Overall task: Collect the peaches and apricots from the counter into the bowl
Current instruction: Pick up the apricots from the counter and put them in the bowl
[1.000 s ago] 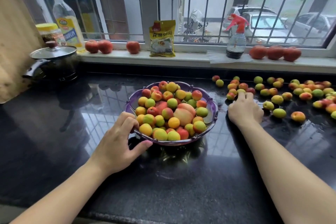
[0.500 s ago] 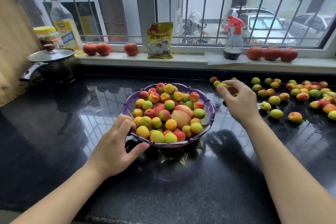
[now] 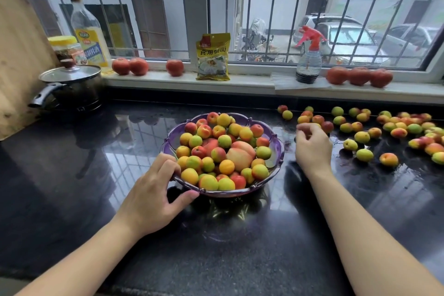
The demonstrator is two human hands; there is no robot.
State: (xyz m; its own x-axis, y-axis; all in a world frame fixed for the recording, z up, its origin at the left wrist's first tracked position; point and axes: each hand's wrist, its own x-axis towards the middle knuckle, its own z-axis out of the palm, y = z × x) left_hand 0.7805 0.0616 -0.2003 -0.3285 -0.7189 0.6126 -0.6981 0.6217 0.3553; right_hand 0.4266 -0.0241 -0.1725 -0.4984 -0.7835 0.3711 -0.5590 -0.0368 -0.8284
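Left hand (image 3: 153,196) grips the bowl (image 3: 276,149) rim, thumb under. Bowl heaped — heavy, fruit likely to roll. Right hand (image 3: 312,145) fingers curled; whether it holds fruit, cannot tell. Loose apricots (image 3: 362,137) further right on wet counter (image 3: 72,175) — small, soft, slippery; pinch lightly at their sides.

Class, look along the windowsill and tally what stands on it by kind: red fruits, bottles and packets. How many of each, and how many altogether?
Red fruits: 6 (3 at the left, 3 at the right)
Bottles: 2 (yellow-labelled bottle, spray bottle)
Packets: 1 (yellow packet)
Total: 9
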